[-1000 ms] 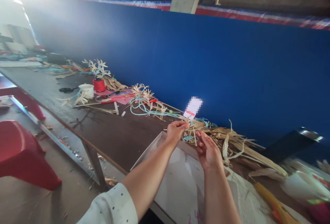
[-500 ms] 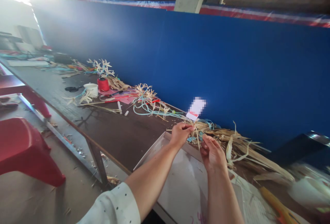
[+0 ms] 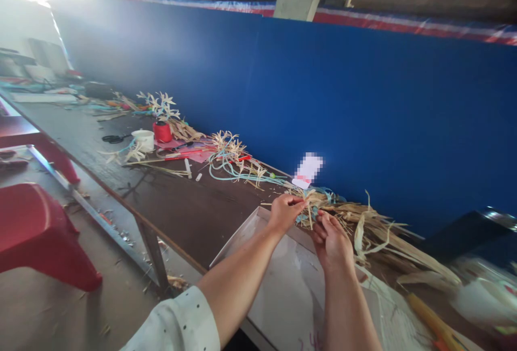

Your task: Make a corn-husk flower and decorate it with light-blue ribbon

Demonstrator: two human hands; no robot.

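Observation:
My left hand (image 3: pixel 286 211) pinches a thin pale strip of dried husk (image 3: pixel 310 216) between thumb and fingertips, over the upper edge of a shallow white box lid (image 3: pixel 278 281). Just right of the strip's lower end, my right hand (image 3: pixel 334 240) is closed with fingers curled and thumb pressed in. What its fingertips grip is too small to make out. Behind both hands lies a heap of dried husks (image 3: pixel 379 219) mixed with light blue bits. A white-and-red card or phone (image 3: pixel 302 178), partly pixelated, stands against the blue panel.
Left along the table (image 3: pixel 226 205) lie husk flowers (image 3: pixel 226 144), light blue cords (image 3: pixel 226 173), a red thread spool (image 3: pixel 162 132), a white cup (image 3: pixel 143 140) and black scissors (image 3: pixel 115 139). A yellow-handled tool (image 3: pixel 432 318) is at lower right. A red stool (image 3: pixel 40 232) stands left; a blue panel (image 3: pixel 363 109) rises behind.
The right hand's fingers have shifted slightly left and curled closer to the strip. My left hand keeps its pinch on the strip with hardly any movement.

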